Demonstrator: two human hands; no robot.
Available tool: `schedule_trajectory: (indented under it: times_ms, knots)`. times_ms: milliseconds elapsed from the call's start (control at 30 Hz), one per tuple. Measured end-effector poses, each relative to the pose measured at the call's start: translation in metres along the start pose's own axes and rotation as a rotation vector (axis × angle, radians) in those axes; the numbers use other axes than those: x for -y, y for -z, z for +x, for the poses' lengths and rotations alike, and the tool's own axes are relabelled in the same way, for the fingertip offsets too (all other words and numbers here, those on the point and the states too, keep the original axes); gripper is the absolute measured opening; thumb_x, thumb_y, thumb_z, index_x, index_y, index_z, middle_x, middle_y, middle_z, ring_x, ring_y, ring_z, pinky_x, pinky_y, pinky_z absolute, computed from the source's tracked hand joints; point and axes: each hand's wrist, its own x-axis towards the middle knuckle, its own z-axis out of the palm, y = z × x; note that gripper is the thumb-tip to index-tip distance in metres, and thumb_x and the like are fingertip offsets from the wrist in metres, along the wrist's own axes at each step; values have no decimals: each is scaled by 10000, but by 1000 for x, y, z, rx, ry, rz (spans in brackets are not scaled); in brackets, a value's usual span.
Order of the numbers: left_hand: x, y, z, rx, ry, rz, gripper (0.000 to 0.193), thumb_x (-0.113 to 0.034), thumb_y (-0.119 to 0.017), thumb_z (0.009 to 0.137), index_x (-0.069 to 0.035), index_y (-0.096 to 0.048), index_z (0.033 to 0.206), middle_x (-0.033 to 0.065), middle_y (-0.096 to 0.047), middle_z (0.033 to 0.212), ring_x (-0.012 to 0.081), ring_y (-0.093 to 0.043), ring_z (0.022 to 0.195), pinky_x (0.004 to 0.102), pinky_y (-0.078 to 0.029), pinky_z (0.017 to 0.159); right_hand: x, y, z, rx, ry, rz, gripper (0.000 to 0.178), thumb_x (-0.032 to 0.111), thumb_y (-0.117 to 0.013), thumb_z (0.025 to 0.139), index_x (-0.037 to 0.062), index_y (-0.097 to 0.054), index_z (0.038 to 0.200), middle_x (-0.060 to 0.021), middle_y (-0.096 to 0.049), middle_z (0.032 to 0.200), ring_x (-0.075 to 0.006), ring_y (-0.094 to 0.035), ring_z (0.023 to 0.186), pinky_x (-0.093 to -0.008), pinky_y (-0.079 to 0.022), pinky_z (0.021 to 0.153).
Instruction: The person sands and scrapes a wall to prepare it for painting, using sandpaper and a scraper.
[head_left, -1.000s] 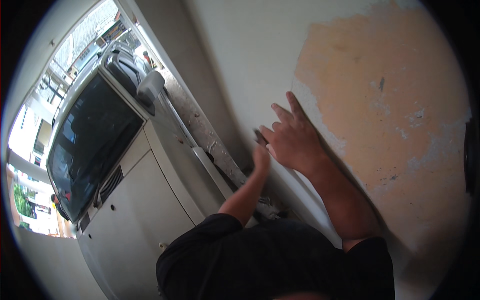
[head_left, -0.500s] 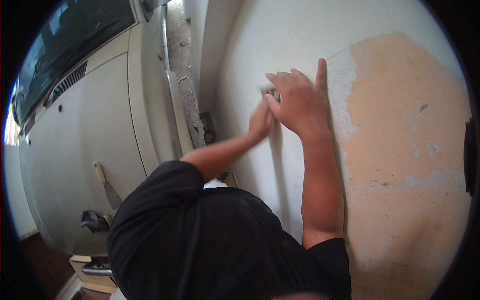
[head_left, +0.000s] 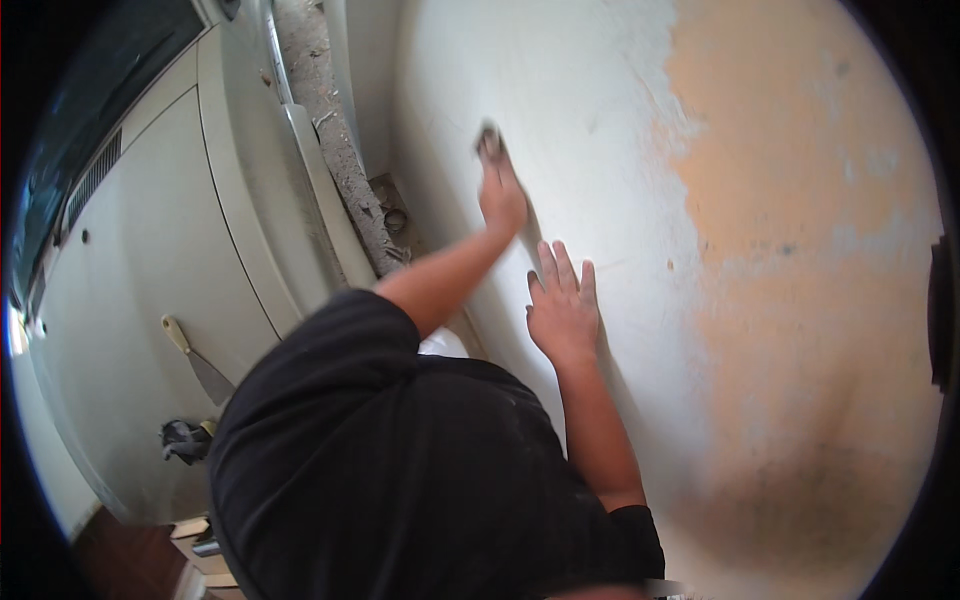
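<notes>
My left hand (head_left: 503,190) reaches up along the white part of the wall (head_left: 590,170). It is closed on a small dark and tan piece (head_left: 489,143), blurred by motion, that looks like folded sandpaper pressed to the surface. Lower and to the right, my right hand (head_left: 563,312) lies against the wall with its fingers spread and nothing in it. Grey dust coats its fingertips. To the right of both hands, the white coating ends at a ragged edge and a bare peach patch (head_left: 760,200) begins.
A pale car's hood (head_left: 150,260) fills the left side. On it lie a putty knife (head_left: 190,350) with a cream handle and a crumpled dark grey bundle (head_left: 184,440). A narrow strip of rubble (head_left: 325,100) runs between car and wall. Cardboard boxes (head_left: 195,545) stand at lower left.
My hands were close together on the wall. Now my left hand has moved up and left with the small piece, while my right hand has dropped lower. The view has shifted too.
</notes>
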Motion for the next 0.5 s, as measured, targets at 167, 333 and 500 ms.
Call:
schedule_trajectory:
  times_ms: [167, 333, 500]
  knots:
    - [45, -6, -71, 163, 112, 31, 486, -324, -309, 1002, -52, -300, 1405, 247, -581, 1156, 393, -554, 1054, 423, -425, 913, 0, -78, -104, 176, -146, 103, 464, 287, -627, 796, 179, -574, 1244, -40, -229, 1529, -176, -120, 1429, -467, -139, 1142]
    - [-24, 21, 17, 191, 49, -335, 506, -331, -348, 997, 103, -483, 1220, 262, -568, 1164, 371, -535, 1060, 380, -379, 951, 20, -75, -181, 305, -310, 164, 563, 350, -667, 773, 213, -523, 1300, -70, -148, 1556, -179, -114, 1434, -477, -83, 1142]
    - [46, 23, -143, 92, -15, -27, 567, -397, -325, 1005, 80, -432, 1291, 245, -495, 1307, 292, -493, 1191, 313, -368, 1005, 33, -80, -220, 291, -412, 269, 537, 343, -648, 790, 214, -527, 1297, -94, -168, 1545, -220, -107, 1436, -520, -69, 1137]
